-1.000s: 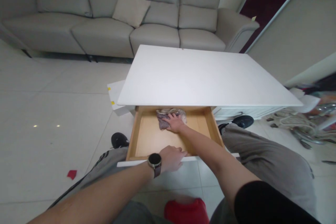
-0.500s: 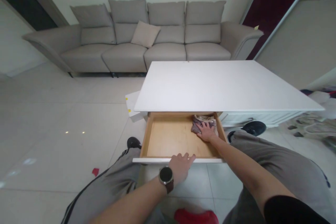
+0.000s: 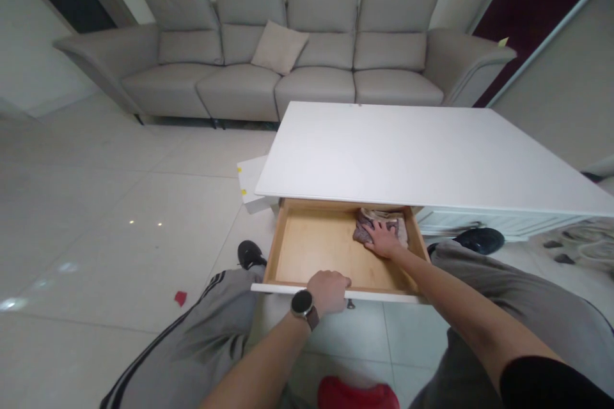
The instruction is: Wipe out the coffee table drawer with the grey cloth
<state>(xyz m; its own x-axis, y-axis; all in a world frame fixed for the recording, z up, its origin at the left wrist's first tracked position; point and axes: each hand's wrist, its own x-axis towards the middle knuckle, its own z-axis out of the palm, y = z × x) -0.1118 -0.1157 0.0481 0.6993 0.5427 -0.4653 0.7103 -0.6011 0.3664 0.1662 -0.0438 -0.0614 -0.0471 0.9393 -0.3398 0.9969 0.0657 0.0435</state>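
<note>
A wooden drawer (image 3: 307, 243) with a white front is pulled out from under a white table (image 3: 412, 153). My left hand (image 3: 329, 291), with a watch (image 3: 302, 301) on its wrist, is closed over the drawer's front edge. Inside the drawer, in its back right corner, lies a folded cloth (image 3: 399, 223), patterned in purple-brown and beige. My right hand (image 3: 384, 241) rests on this cloth with its fingers spread, covering part of it. A small dark knob (image 3: 351, 304) shows on the drawer front beside my left hand.
A grey sofa (image 3: 283, 51) with a beige pillow (image 3: 279, 46) stands behind the table. To the table's left is a white box (image 3: 252, 182) with yellow marks. A red object (image 3: 357, 394) sits below the drawer, and a red scrap (image 3: 180, 298) lies on the floor.
My left hand's fingers have gone from stretched out along the drawer's front edge to curled over it. My right hand stays on the cloth. The view has shifted slightly.
</note>
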